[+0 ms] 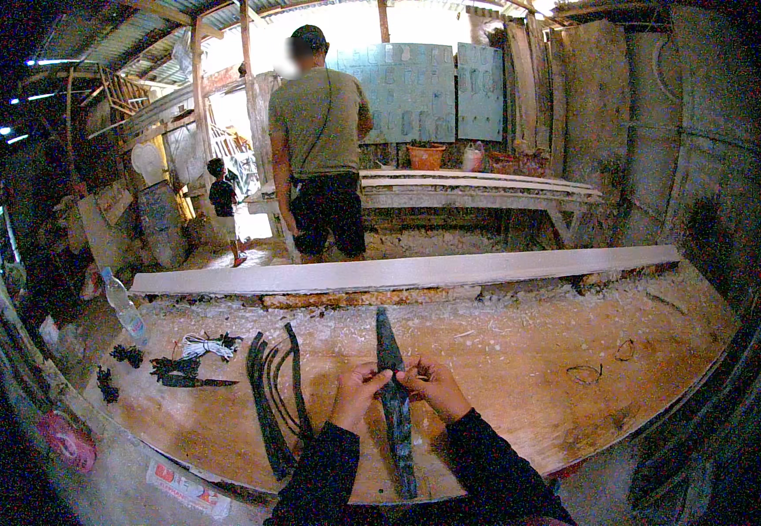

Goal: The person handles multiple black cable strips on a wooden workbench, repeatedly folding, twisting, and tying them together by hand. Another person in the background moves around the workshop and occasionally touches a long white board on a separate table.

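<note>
A long, dark piece, tapered towards its far end, lies on the wooden tabletop in front of me, pointing away. My left hand is closed in a pinch at its left edge, about midway along. From the other side my right hand pinches at the same spot, thumb and fingers drawn together. Any thin strand between the fingertips is too small to make out. Left of my left hand lie several dark, curved strips. A dark-handled knife rests farther left.
A bundle of white cord and small black clumps lie at the left, near a clear plastic bottle. A long white board spans the table's far edge. Thin loops sit at right. Beyond, a person stands near a bench.
</note>
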Demonstrator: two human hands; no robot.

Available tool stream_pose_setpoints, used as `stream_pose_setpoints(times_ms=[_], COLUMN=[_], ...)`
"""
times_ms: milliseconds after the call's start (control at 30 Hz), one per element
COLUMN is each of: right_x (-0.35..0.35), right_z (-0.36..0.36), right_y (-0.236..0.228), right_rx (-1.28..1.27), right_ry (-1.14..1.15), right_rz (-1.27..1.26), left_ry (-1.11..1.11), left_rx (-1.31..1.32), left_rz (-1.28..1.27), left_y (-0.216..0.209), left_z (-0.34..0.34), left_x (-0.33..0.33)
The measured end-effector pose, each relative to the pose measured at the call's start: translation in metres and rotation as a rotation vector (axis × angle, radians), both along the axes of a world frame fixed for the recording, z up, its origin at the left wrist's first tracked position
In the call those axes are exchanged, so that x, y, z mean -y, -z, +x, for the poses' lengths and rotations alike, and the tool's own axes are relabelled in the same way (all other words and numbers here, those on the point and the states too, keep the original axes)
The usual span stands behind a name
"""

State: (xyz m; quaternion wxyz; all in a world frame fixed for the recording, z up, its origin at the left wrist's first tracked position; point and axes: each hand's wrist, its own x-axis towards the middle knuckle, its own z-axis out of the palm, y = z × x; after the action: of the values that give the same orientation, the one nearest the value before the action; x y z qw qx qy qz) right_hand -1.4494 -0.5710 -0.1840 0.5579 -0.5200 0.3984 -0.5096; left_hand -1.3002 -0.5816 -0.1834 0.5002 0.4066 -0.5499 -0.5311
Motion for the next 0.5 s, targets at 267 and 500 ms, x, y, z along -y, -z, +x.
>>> stream_pose_setpoints(times_ms=[267,500], right_x=[-0.001,0.005], right_z=[0.0,-0.002], right_y=[-0.008,0.006], right_rx=[0.12,0.052], right_ry=[0.096,0.05], right_rz=[-0.05,-0.137], left_ry=[0.096,-0.124], left_rx=[0.049,-0.056], left_rz=[-0.028,-0.149], left_y=[0.016,0.02], left_z=[-0.004,-0.007], left_x=[0.005,0.01])
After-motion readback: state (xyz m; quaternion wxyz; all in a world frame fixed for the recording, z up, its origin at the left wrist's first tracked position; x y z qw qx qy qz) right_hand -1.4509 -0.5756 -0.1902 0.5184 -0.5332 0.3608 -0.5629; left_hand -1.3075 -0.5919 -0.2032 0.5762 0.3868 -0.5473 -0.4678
